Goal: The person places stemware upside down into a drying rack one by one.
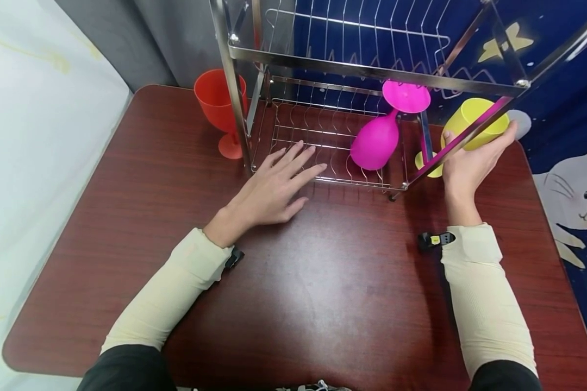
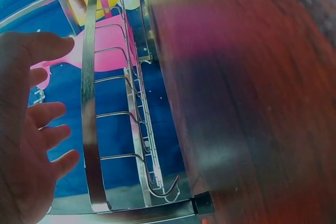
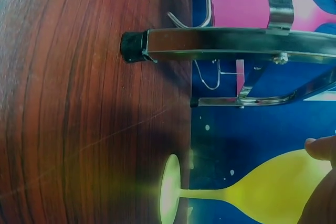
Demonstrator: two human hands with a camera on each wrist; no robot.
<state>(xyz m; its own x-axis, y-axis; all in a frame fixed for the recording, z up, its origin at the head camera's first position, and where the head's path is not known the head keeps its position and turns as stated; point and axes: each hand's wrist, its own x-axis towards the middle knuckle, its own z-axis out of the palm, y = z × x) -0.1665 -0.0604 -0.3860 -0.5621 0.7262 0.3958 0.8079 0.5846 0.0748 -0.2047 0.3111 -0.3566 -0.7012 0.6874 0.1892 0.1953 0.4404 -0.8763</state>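
My right hand (image 1: 469,168) grips the bowl of a yellow goblet (image 3: 273,184), thumb on one side and fingers on the other. In the right wrist view the goblet is upright, its round foot at the tabletop. My left hand (image 1: 269,190) is spread, palm down, at the front left of a metal dish rack (image 1: 372,71), holding nothing. Inside the rack's lower tier a magenta goblet (image 1: 375,144) rests upside down, foot up. A red goblet (image 1: 220,103) stands upright left of the rack, partly behind its post.
The two-tier rack stands at the back of a dark reddish-brown table (image 1: 313,293). Its slanted right post (image 1: 484,119) passes in front of the yellow goblet. A grey curtain (image 1: 171,38) and a blue cloth with a cat print (image 1: 574,190) hang behind.
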